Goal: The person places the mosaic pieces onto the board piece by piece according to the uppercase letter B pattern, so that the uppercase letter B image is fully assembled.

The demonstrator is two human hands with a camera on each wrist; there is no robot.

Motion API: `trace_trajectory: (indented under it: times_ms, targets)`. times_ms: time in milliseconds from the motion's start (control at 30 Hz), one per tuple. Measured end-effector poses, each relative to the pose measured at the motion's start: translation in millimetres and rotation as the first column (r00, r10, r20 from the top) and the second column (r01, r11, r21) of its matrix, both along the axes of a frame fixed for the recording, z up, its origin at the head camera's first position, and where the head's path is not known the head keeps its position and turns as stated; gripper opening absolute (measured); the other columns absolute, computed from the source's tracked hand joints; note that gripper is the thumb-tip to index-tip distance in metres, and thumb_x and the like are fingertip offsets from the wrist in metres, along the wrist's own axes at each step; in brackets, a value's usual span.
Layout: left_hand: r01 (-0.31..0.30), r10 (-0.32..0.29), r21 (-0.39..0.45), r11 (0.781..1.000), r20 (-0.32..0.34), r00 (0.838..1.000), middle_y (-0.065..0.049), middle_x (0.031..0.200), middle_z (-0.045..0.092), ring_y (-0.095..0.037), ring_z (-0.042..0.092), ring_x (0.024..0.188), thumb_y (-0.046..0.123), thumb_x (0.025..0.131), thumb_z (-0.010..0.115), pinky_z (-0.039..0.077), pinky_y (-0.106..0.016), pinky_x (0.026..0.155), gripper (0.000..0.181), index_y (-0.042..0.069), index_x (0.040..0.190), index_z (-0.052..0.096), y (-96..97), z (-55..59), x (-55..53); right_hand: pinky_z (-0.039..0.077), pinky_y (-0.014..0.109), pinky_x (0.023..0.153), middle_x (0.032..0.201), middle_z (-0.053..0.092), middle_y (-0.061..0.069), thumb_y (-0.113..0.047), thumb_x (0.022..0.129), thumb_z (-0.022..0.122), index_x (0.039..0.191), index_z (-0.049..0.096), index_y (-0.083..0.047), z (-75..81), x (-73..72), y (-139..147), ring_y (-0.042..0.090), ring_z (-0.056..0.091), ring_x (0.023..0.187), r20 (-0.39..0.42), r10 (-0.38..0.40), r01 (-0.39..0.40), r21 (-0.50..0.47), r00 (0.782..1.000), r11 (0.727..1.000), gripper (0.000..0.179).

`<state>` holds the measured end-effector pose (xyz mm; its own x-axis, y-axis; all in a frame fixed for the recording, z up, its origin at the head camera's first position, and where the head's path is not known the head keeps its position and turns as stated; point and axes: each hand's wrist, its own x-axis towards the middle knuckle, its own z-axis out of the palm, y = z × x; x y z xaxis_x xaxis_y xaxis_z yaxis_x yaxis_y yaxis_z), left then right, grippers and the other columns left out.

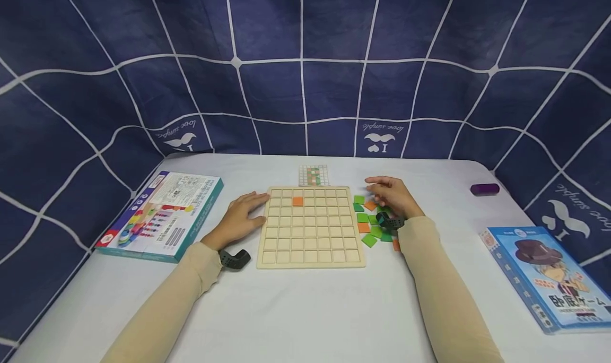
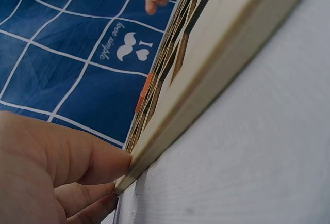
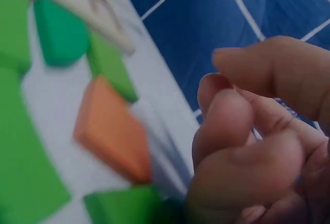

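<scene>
A square wooden grid board point(image 1: 310, 265) lies on the table with one orange tile point(image 1: 298, 201) in a cell of its second row from the far edge. Along the board's left edge, my left hand point(image 1: 241, 219) rests its fingertips and thumb. My right hand point(image 1: 393, 196) hovers over loose green and orange tiles to the right of the board, its fingers loosely bent and nothing between them. Under it in the right wrist view are an orange tile point(image 3: 113, 131) and a dark green tile point(image 3: 61, 33). Part of the tile pile is hidden by the hand and wrist strap.
Beyond the board's far edge lies a small pattern card point(image 1: 313, 175) with green and orange squares. At left is a toy box point(image 1: 162, 214); at right a blue game box point(image 1: 549, 278). A purple cylinder point(image 1: 485, 189) lies far right. A dark grid-patterned cloth point(image 1: 334, 87) stands behind.
</scene>
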<state>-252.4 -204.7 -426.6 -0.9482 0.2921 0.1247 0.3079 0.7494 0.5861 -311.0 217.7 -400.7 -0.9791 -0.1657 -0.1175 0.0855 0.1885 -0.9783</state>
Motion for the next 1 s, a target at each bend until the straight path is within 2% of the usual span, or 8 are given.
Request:
trace_trajectory:
  times_ms: [100, 267, 400, 500, 600, 800, 1000]
  targets:
    - [-0.001, 0.001, 0.000, 1.000, 0.004, 1.000, -0.019, 0.166, 0.047, -0.043, 0.028, 0.161, 0.016, 0.099, 0.065, 0.013, -0.064, 0.130, 0.064, 0.000, 0.159, 0.051, -1.5, -1.0, 2.5, 0.042, 0.018, 0.053, 0.081, 0.066, -0.005, -0.008, 0.102, 0.070, 0.143, 0.061, 0.010, -5.4, 0.2, -2.4, 0.006, 0.047, 0.058, -0.007, 0.007, -0.006, 0.110, 1.000, 0.994, 0.045]
    - [0.006, -0.006, -0.002, 1.000, 0.000, 1.000, -0.020, 0.166, 0.047, -0.044, 0.028, 0.161, 0.015, 0.099, 0.065, 0.013, -0.064, 0.130, 0.064, 0.000, 0.159, 0.051, -3.3, -3.2, 3.6, 0.041, 0.019, 0.053, 0.079, 0.062, -0.003, -0.007, 0.096, 0.079, 0.133, 0.068, 0.011, -7.9, -0.7, -9.2, 0.007, 0.048, 0.063, -0.047, 0.027, -0.015, 0.250, 0.999, 0.968, 0.043]
    - [0.014, -0.014, 0.007, 1.000, -0.014, 1.000, -0.020, 0.166, 0.047, -0.045, 0.028, 0.161, 0.015, 0.099, 0.065, 0.014, -0.065, 0.129, 0.064, -0.001, 0.159, 0.050, -3.0, -2.2, 2.0, 0.042, 0.019, 0.052, 0.078, 0.059, -0.003, -0.008, 0.095, 0.080, 0.128, 0.071, 0.010, -6.7, -1.7, -11.2, 0.007, 0.048, 0.061, -0.085, -0.007, 0.034, 0.320, 0.996, 0.947, 0.039]
    - [0.022, -0.022, 0.010, 1.000, -0.021, 1.000, -0.020, 0.166, 0.047, -0.045, 0.029, 0.160, 0.015, 0.099, 0.065, 0.014, -0.065, 0.129, 0.064, -0.002, 0.159, 0.051, -2.2, -1.3, -0.1, 0.043, 0.019, 0.051, 0.076, 0.059, -0.004, -0.011, 0.098, 0.078, 0.126, 0.072, 0.009, -6.8, -2.0, -10.0, 0.006, 0.048, 0.057, -0.099, -0.065, 0.095, 0.342, 0.993, 0.935, 0.035]
    - [0.025, -0.024, 0.009, 1.000, -0.023, 0.999, -0.020, 0.166, 0.047, -0.045, 0.029, 0.160, 0.014, 0.099, 0.065, 0.015, -0.066, 0.129, 0.064, -0.002, 0.158, 0.051, -2.6, -1.5, -0.4, 0.044, 0.018, 0.052, 0.076, 0.061, -0.003, -0.011, 0.102, 0.072, 0.126, 0.073, 0.008, -8.3, -2.2, -9.5, 0.006, 0.050, 0.057, -0.104, -0.086, 0.116, 0.340, 0.991, 0.933, 0.030]
    - [0.022, -0.022, 0.009, 1.000, -0.015, 1.000, -0.019, 0.166, 0.047, -0.044, 0.028, 0.161, 0.015, 0.098, 0.065, 0.014, -0.065, 0.129, 0.064, -0.001, 0.159, 0.050, -2.1, -1.0, -1.1, 0.048, 0.018, 0.055, 0.090, 0.069, 0.005, -0.003, 0.098, 0.065, 0.131, 0.070, 0.011, -8.5, -3.0, -5.2, 0.008, 0.053, 0.064, -0.107, 0.005, 0.032, 0.340, 0.994, 0.940, 0.036]
    - [0.011, -0.011, 0.009, 1.000, 0.005, 1.000, -0.018, 0.168, 0.046, -0.043, 0.026, 0.162, 0.016, 0.099, 0.065, 0.011, -0.063, 0.131, 0.065, 0.000, 0.160, 0.049, -1.6, 0.1, -0.7, 0.049, 0.018, 0.055, 0.083, 0.055, 0.002, -0.002, 0.096, 0.069, 0.135, 0.069, 0.010, -5.1, -3.6, -6.2, 0.007, 0.053, 0.062, -0.086, 0.042, -0.006, 0.381, 0.995, 0.925, 0.041]
